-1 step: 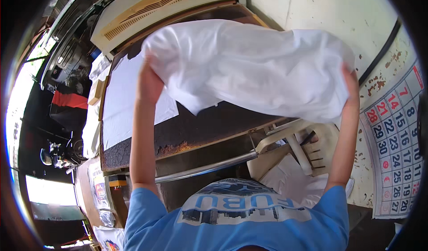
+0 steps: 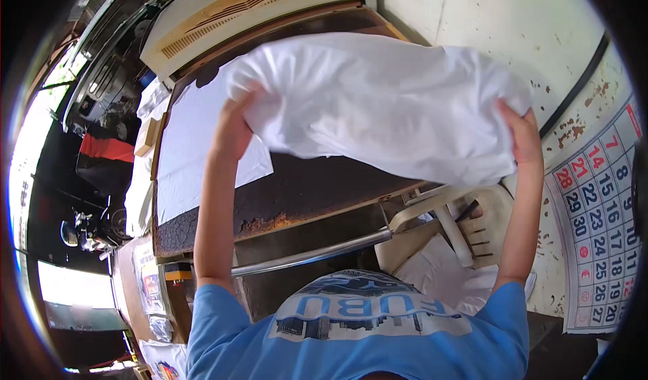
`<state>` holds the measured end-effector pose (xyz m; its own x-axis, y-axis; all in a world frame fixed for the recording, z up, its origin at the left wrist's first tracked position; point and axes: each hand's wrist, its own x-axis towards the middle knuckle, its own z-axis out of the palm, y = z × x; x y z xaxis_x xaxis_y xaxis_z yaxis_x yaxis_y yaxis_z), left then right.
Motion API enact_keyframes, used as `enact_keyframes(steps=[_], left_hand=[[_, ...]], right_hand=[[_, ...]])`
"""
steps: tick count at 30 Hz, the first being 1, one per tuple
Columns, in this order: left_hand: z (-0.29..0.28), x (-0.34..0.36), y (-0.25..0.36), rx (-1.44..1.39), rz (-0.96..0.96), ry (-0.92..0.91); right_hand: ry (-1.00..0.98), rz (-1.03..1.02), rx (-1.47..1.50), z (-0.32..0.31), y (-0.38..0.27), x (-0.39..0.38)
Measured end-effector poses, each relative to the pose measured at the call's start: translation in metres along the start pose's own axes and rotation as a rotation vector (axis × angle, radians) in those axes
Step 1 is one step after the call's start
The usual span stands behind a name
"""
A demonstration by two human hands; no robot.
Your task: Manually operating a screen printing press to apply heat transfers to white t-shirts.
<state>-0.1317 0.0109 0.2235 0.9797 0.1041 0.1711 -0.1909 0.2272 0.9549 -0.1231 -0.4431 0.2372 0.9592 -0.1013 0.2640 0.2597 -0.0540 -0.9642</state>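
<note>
A bunched white cloth (image 2: 385,103), garment-like in its soft folds, is stretched sideways in the air over the dark worktable (image 2: 324,184). My left hand (image 2: 236,120) grips its left end, with the fingers partly sunk in the fabric. At the other end my right hand (image 2: 521,133) is closed on the cloth, thumb on the near side. Beneath and to the left, a second white cloth (image 2: 196,150) lies spread flat on the table, partly covered from sight by my left arm.
A cream vented panel (image 2: 256,15) stands along the table's far edge. A metal bar (image 2: 317,252) runs along the near edge. A pale plastic chair (image 2: 486,218) with white fabric on it sits at the right, near a wall calendar (image 2: 594,225). Printed cloths (image 2: 150,279) lie lower left.
Both hands have come slightly closer together, the left one moving right and the right one left. The held cloth has shifted and its folds have changed.
</note>
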Motion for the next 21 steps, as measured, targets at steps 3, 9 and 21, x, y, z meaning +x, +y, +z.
enact_keyframes(steps=[3, 9, 21], left_hand=[[-0.023, -0.021, 0.014, -0.015, -0.146, -0.014], [-0.069, -0.062, 0.055, 0.005, -0.016, -0.038], [-0.13, -0.101, 0.132, 0.265, 0.047, 0.034]], right_hand=[[-0.079, 0.035, 0.298, 0.016, 0.0, 0.002], [-0.179, 0.071, 0.714, 0.051, -0.022, 0.014], [-0.223, -0.021, 0.542, 0.086, -0.061, 0.015]])
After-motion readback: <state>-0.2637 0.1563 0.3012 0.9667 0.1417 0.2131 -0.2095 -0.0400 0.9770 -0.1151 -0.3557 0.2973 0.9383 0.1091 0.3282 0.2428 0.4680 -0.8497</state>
